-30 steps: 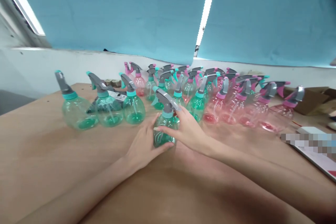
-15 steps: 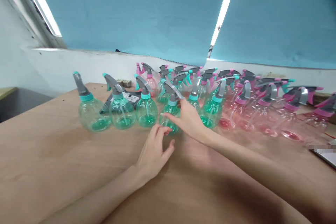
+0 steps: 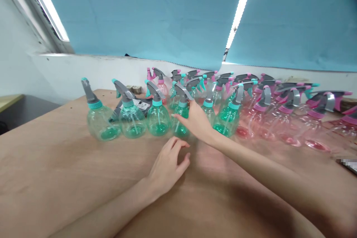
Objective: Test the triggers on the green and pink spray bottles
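Note:
A green spray bottle (image 3: 182, 111) with a grey trigger head stands upright in the front row. My right hand (image 3: 199, 121) grips it from the right, thumb across its near side; the other fingers are largely hidden behind. Closer to me, my left hand (image 3: 171, 160) hovers over the table with fingers curved and thumb apart, holding nothing. To the left stand three more green bottles: one nearest (image 3: 158, 119), one in the middle (image 3: 133, 121) and one at the end (image 3: 102, 122). Another green bottle (image 3: 227, 119) is right of my right hand.
Several pink spray bottles (image 3: 288, 130) fill the right side, with more pink and green ones behind. A dark flat item with a label (image 3: 142, 105) lies behind the left bottles. The wooden table (image 3: 55, 163) meets a white wall (image 3: 106, 70) under a blue covering (image 3: 145, 18).
The green bottle in my right hand has moved back, into line with the row. My left hand has drawn away from it, toward me. The view has shifted slightly.

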`<action>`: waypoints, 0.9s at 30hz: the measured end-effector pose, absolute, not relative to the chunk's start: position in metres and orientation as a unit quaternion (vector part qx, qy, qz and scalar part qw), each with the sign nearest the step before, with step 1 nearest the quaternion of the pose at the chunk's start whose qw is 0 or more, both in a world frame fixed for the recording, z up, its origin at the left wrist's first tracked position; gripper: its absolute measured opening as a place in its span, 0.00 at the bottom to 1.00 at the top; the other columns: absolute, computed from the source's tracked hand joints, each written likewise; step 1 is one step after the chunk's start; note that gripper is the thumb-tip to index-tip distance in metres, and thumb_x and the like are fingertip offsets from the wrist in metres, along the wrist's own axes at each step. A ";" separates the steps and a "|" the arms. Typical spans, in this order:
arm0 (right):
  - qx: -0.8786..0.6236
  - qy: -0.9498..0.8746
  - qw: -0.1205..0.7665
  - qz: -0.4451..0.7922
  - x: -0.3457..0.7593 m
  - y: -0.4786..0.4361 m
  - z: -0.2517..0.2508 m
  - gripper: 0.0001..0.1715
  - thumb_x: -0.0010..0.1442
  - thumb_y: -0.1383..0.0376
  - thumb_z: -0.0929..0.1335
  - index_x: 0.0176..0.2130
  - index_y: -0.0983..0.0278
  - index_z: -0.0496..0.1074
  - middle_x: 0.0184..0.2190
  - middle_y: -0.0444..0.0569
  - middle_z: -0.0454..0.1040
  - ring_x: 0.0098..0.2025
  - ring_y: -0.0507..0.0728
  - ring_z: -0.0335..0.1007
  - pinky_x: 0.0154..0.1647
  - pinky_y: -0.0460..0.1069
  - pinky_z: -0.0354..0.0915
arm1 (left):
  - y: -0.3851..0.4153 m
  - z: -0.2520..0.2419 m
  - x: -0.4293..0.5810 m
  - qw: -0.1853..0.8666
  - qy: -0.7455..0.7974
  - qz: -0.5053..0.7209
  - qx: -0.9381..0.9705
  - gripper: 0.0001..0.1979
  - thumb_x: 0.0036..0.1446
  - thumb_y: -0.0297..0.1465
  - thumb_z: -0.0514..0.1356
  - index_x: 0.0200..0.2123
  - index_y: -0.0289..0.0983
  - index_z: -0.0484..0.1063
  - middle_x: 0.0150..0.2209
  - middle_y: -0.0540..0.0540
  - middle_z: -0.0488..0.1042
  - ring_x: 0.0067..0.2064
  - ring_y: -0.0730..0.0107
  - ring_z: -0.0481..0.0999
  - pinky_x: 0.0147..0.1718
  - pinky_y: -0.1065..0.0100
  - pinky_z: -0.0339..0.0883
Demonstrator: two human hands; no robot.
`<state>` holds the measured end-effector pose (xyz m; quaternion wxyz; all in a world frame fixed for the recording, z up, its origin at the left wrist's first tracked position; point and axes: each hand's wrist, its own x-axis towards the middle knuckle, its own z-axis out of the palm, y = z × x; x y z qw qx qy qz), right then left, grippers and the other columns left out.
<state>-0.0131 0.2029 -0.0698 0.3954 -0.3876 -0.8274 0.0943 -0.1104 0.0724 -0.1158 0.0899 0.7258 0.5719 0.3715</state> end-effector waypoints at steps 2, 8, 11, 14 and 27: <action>-0.381 -0.829 0.398 0.096 -0.014 0.205 -0.070 0.33 0.57 0.57 0.70 0.55 0.70 0.59 0.45 0.63 0.72 0.48 0.69 0.70 0.44 0.59 0.66 | 0.073 -0.117 -0.111 0.094 0.569 0.372 0.727 0.06 0.60 0.25 0.54 0.40 0.39 0.66 0.42 0.46 0.69 0.44 0.62 0.72 0.43 0.62 0.65; -0.397 -0.824 0.394 0.090 -0.017 0.206 -0.071 0.34 0.58 0.56 0.70 0.56 0.71 0.58 0.43 0.63 0.72 0.48 0.69 0.70 0.43 0.59 0.67 | 0.073 -0.118 -0.110 0.098 0.571 0.369 0.727 0.06 0.59 0.25 0.54 0.39 0.39 0.66 0.41 0.46 0.69 0.43 0.63 0.72 0.43 0.63 0.66; -0.401 -0.824 0.390 0.091 -0.018 0.206 -0.071 0.34 0.59 0.57 0.69 0.56 0.74 0.58 0.45 0.66 0.72 0.49 0.70 0.70 0.45 0.59 0.67 | 0.075 -0.116 -0.112 0.093 0.579 0.371 0.720 0.06 0.59 0.25 0.54 0.39 0.39 0.66 0.41 0.47 0.70 0.43 0.63 0.72 0.42 0.63 0.66; -0.397 -0.823 0.395 0.100 -0.019 0.205 -0.071 0.33 0.59 0.58 0.68 0.56 0.74 0.58 0.47 0.68 0.71 0.53 0.70 0.68 0.48 0.60 0.66 | 0.079 -0.114 -0.119 0.080 0.600 0.382 0.699 0.05 0.60 0.26 0.54 0.39 0.39 0.65 0.41 0.46 0.70 0.44 0.62 0.72 0.43 0.61 0.66; -0.356 -0.829 0.400 0.158 -0.007 0.206 -0.078 0.38 0.56 0.61 0.70 0.61 0.68 0.55 0.57 0.66 0.66 0.59 0.69 0.63 0.57 0.65 0.59 | 0.088 -0.115 -0.129 0.080 0.615 0.396 0.677 0.05 0.59 0.26 0.54 0.39 0.39 0.65 0.40 0.47 0.70 0.41 0.64 0.73 0.42 0.62 0.69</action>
